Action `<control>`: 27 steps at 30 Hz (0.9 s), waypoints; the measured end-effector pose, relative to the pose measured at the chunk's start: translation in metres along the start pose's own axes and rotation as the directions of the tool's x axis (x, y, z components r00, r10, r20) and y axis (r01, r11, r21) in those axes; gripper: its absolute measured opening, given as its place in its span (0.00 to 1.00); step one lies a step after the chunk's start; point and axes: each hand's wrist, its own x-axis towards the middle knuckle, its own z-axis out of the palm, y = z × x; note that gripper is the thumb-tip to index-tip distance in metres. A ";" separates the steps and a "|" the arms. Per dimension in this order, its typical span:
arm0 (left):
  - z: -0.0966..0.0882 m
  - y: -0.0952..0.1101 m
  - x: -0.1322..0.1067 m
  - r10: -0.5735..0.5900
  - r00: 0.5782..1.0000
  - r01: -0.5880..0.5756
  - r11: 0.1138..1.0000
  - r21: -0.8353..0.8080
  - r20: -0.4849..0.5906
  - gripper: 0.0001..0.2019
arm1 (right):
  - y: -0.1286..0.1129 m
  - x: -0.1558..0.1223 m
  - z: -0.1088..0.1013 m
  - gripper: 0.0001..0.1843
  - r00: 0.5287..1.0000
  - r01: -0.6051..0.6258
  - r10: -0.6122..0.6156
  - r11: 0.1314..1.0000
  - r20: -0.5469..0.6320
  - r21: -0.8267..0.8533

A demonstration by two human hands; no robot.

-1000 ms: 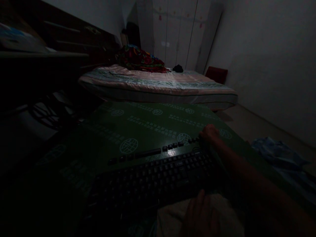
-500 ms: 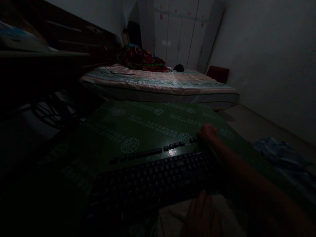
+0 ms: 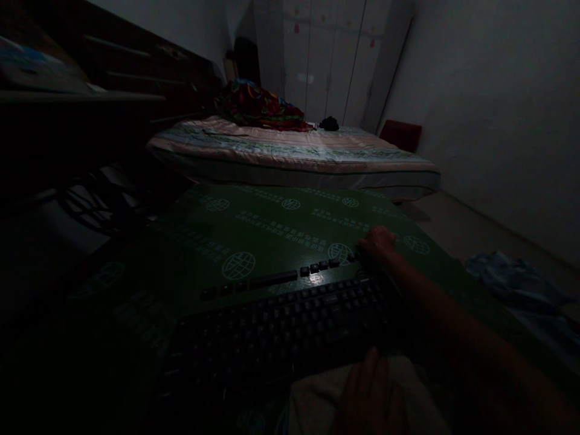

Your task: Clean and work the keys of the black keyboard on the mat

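Note:
A black keyboard [image 3: 281, 332] lies on a green printed table top [image 3: 272, 232]. Behind it runs a row of loose black keycaps, including a long space bar [image 3: 273, 280] and several small keycaps [image 3: 319, 266]. At the right end of that row is my right hand [image 3: 379, 243], its fingers closed and lowered to the table; whatever they hold is hidden in the dark. My left hand [image 3: 372, 393] lies flat with fingers stretched over a pale folded cloth [image 3: 317, 393], in front of the keyboard's near edge.
Beyond the table stands a bed [image 3: 294, 148] with a red patterned blanket [image 3: 258, 106]. Bluish fabric [image 3: 502, 278] lies to the right, beyond the table's edge. Dark furniture [image 3: 81, 139] fills the left side. The room is very dim.
My right hand has shifted slightly left at the end of the keycap row. The left hand, cloth, keyboard and visible keycaps look unmoved.

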 end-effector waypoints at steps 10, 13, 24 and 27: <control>-0.002 0.003 0.006 0.030 0.991 -0.027 0.999 0.022 -0.134 0.10 | 0.018 0.010 -0.005 0.15 0.992 0.114 -0.116 0.993 0.043 0.040; -0.001 0.005 0.007 0.049 0.986 -0.050 0.999 -0.001 -0.158 0.10 | 0.018 0.009 -0.007 0.13 0.982 0.180 -0.182 0.983 0.051 0.031; -0.003 0.003 0.005 -0.026 0.996 0.024 0.999 -0.028 -0.085 0.15 | 0.015 0.017 -0.004 0.06 0.955 0.286 -0.288 0.958 0.068 0.037; -0.003 0.003 0.003 0.000 0.998 -0.001 1.000 -0.016 -0.064 0.15 | 0.019 0.021 -0.004 0.06 0.946 0.315 -0.321 0.945 0.047 0.091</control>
